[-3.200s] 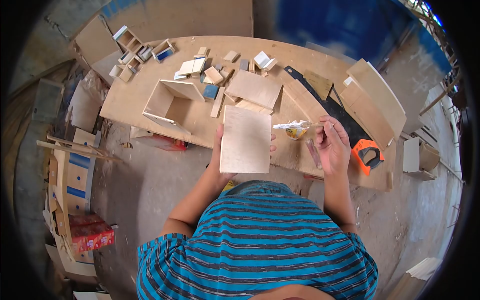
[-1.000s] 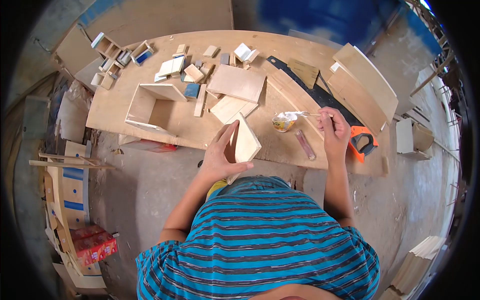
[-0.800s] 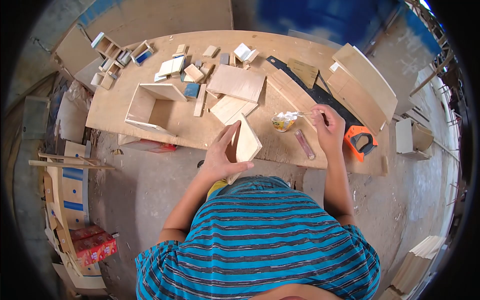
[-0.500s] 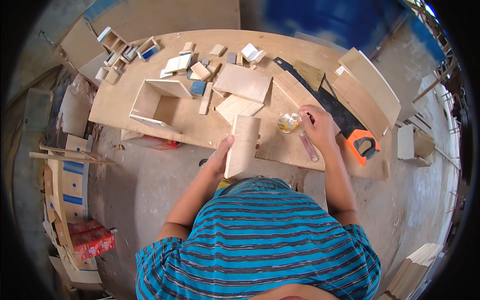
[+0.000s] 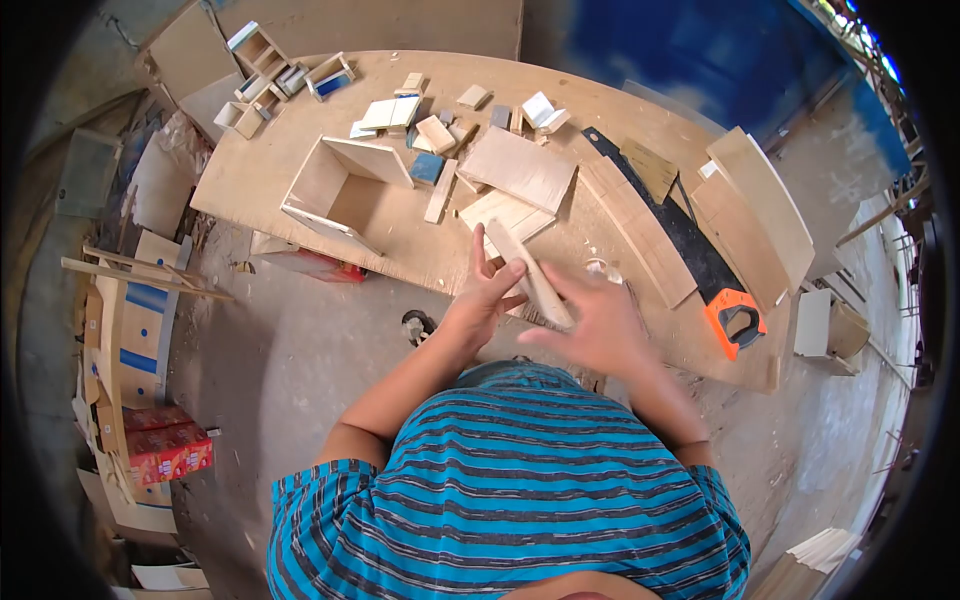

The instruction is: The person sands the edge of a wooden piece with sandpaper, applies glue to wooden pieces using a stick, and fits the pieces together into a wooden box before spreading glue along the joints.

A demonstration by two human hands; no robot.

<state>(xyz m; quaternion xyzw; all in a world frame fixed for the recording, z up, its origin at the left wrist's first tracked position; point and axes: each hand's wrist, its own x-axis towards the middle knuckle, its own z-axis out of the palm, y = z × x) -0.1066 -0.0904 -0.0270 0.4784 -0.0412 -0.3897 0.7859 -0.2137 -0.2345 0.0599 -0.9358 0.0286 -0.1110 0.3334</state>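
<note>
My left hand (image 5: pixel 482 303) grips a small wooden board (image 5: pixel 528 272), now tilted so that mostly its narrow edge shows. Just right of it, my right hand (image 5: pixel 605 322) is blurred by motion, with thumb and fingers spread around the board's lower end. Whether the right hand touches the board I cannot tell. Behind the right hand, a small tub (image 5: pixel 602 268) on the table is mostly hidden. Beyond the held board lie a flat wooden panel (image 5: pixel 520 165) and a paler piece (image 5: pixel 500 213) partly under it.
On the wooden table (image 5: pixel 250 180) stands an open wooden box (image 5: pixel 345 195). A handsaw with an orange handle (image 5: pixel 735 322) lies at the right beside long planks (image 5: pixel 635 235). Several offcuts and small boxes (image 5: pixel 260 50) sit toward the back. Red cartons (image 5: pixel 170 445) are on the left.
My right hand has left the tub and moved left to the board, its fingers opening out. The board has turned from showing its broad face to nearly edge-on. The view has shifted slightly.
</note>
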